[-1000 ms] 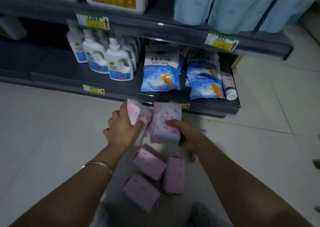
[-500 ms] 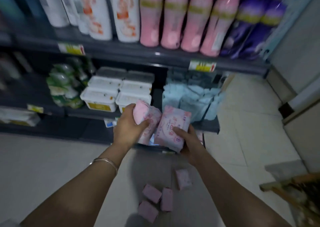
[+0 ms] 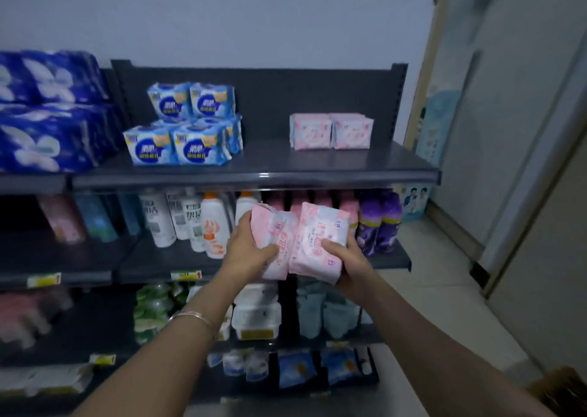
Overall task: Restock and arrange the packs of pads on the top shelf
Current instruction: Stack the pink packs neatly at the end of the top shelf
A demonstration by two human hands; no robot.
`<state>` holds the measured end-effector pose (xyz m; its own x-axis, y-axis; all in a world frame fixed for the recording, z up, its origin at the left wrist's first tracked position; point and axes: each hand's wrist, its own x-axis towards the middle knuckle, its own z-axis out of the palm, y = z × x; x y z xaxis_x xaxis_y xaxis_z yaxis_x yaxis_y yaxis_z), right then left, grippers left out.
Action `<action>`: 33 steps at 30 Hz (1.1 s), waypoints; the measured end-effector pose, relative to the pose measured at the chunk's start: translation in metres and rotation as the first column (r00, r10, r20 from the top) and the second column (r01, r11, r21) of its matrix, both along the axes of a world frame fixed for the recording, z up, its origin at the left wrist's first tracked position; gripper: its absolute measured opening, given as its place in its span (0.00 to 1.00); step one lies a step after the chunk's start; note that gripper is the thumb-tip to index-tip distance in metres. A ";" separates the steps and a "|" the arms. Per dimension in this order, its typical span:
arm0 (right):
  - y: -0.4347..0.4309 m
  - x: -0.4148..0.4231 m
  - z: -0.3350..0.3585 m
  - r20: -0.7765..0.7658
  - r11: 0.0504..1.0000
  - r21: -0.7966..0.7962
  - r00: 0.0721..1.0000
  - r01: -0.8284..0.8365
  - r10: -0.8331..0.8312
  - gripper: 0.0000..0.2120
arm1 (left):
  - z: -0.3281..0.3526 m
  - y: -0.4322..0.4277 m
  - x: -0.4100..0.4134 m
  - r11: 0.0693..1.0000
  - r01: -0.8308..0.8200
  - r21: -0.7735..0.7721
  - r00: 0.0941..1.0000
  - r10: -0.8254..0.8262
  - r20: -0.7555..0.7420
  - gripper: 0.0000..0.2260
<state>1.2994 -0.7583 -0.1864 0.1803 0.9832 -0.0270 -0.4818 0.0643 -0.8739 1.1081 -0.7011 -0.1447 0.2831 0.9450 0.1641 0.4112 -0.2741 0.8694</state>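
Note:
My left hand (image 3: 247,251) grips a pink pack of pads (image 3: 273,235), and my right hand (image 3: 344,257) grips a second pink pack (image 3: 317,238) beside it. Both packs are held side by side in front of the second shelf, below the top shelf (image 3: 286,165). On the top shelf, two pink packs (image 3: 330,130) stand side by side at the right. Several blue packs of pads (image 3: 187,127) are stacked toward the left of the same shelf.
Large dark-blue packages (image 3: 47,111) fill the top shelf's far left. Bare shelf surface lies between the blue and pink packs. White, pink and purple bottles (image 3: 378,223) line the second shelf. A wall and door panels (image 3: 508,130) stand at the right.
The view has risen from the floor and low shelves to the top shelf. Both hands have lifted the two pink packs upward; the loose packs on the floor have left the view.

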 end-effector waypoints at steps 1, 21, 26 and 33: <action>0.001 0.000 0.012 0.006 1.000 0.004 1.000 0.025 -0.025 0.27 | 0.011 0.002 0.002 0.999 0.016 0.031 1.000 -0.015 -0.027 0.39; 0.109 0.164 0.175 0.872 0.912 0.270 0.322 0.310 -0.367 0.41 | 0.141 0.124 0.093 0.909 0.064 0.413 0.949 0.073 -0.308 0.40; 0.152 0.179 0.187 0.966 0.924 0.258 -0.076 0.284 -0.246 0.36 | 0.148 0.155 0.135 0.907 0.102 0.408 0.892 0.098 -0.442 0.33; 0.192 0.197 0.172 0.951 0.970 0.117 -0.306 0.211 -0.048 0.33 | 0.150 0.190 0.170 0.935 0.109 0.338 0.830 0.101 -0.548 0.31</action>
